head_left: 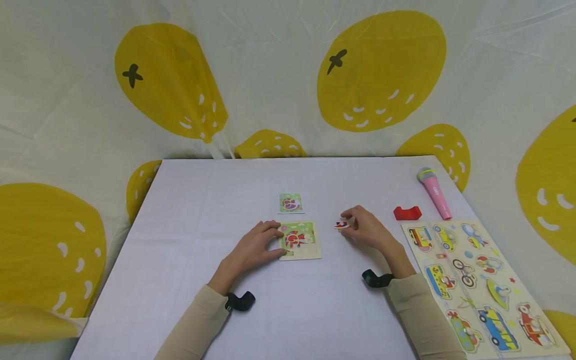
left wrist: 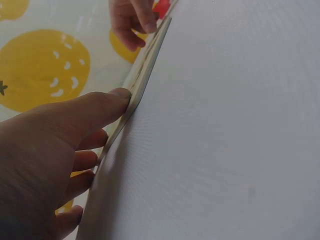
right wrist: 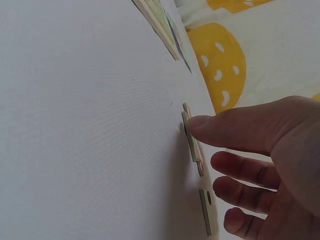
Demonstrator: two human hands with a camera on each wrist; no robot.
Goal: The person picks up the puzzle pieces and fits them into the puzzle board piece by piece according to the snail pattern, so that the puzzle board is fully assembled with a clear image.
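Note:
A small wooden jigsaw board [head_left: 317, 241], partly filled with a green and red picture, lies flat on the table. My left hand [head_left: 256, 247] holds its left side, thumb on the near corner and fingers along the edge farther up. My right hand [head_left: 366, 227] is to the right of the board and pinches a small jigsaw piece [head_left: 340, 225] low over the table. In the right wrist view the thumb presses on this piece [right wrist: 191, 140], and another flat piece [right wrist: 206, 212] lies below it. Behind the board is a picture card [head_left: 290, 203] with a similar design.
At the right lies a large wooden puzzle board [head_left: 454, 300] with vehicle pictures. A red curved block [head_left: 407, 213] and a pink toy microphone [head_left: 435, 194] are beyond it. The white table [head_left: 202, 200] backs onto a yellow-printed curtain [head_left: 270, 75].

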